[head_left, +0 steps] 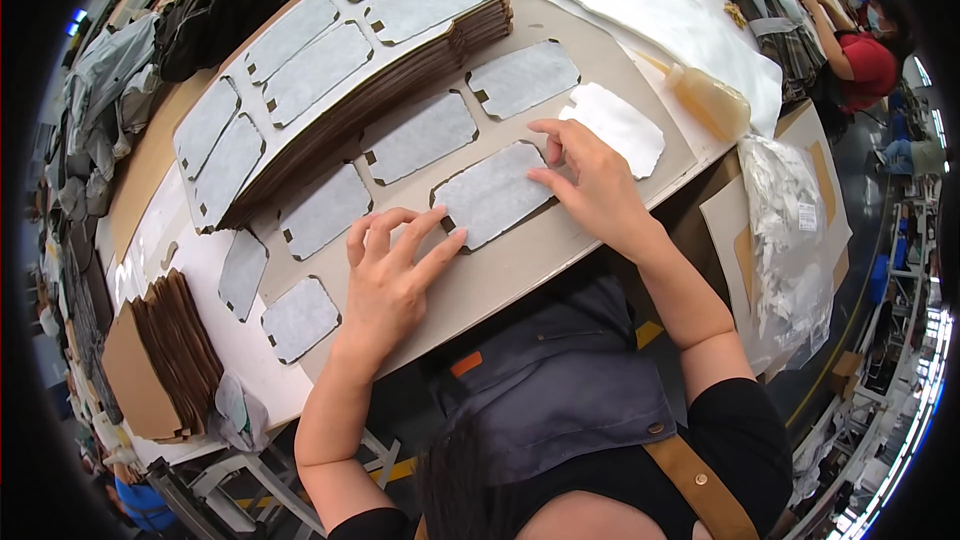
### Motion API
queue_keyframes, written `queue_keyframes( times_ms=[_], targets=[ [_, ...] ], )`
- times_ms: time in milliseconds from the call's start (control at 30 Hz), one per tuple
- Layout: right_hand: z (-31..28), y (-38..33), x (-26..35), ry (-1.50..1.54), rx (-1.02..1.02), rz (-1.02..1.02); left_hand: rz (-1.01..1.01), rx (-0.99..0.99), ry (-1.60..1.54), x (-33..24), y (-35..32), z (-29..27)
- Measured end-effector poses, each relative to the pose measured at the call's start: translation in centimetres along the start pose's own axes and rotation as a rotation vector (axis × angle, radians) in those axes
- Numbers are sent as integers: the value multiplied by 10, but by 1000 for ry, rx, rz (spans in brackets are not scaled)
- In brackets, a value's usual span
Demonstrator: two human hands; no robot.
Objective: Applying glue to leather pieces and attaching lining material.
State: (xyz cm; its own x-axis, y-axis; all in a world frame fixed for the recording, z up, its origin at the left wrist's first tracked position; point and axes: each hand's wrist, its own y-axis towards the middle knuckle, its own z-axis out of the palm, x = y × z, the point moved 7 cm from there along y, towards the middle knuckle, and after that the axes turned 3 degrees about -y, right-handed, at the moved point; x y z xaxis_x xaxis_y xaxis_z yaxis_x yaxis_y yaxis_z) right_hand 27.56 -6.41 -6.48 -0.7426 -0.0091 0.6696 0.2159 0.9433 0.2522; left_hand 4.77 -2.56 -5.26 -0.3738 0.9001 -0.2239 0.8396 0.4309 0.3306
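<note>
A pale grey sheet panel (495, 192) with dark notched edges lies flat on the grey board (520, 270) before me. My left hand (385, 265) rests at its left end, fingers spread, with fingertips on the panel's edge. At the opposite end is my right hand (597, 183), its thumb by the panel's right edge and its index finger apart, pointing left. Neither hand grasps anything. Similar grey panels lie around it: one behind (420, 135), another farther right (523, 78), and several toward the left. Beside my right hand sits a white padding piece (618, 128).
A tall stack of brown boards (400, 70) topped with grey panels stands behind. Brown cardboard pieces (165, 360) stand at left. White sheeting (650, 10), a yellowish bottle (708, 100) and a plastic bag of white pieces (790, 230) are at right. Another person (865, 60) works far right.
</note>
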Motion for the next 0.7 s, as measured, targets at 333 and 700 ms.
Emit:
queue_keyframes(
  times_ms=[333,700],
  targets=[
    [3,2,4,-62,92,-5,-5,-4,3,-1,-1,-1],
    [-2,1,4,-116,45,-217,-24,-4,-1,-3,-3,2]
  ],
)
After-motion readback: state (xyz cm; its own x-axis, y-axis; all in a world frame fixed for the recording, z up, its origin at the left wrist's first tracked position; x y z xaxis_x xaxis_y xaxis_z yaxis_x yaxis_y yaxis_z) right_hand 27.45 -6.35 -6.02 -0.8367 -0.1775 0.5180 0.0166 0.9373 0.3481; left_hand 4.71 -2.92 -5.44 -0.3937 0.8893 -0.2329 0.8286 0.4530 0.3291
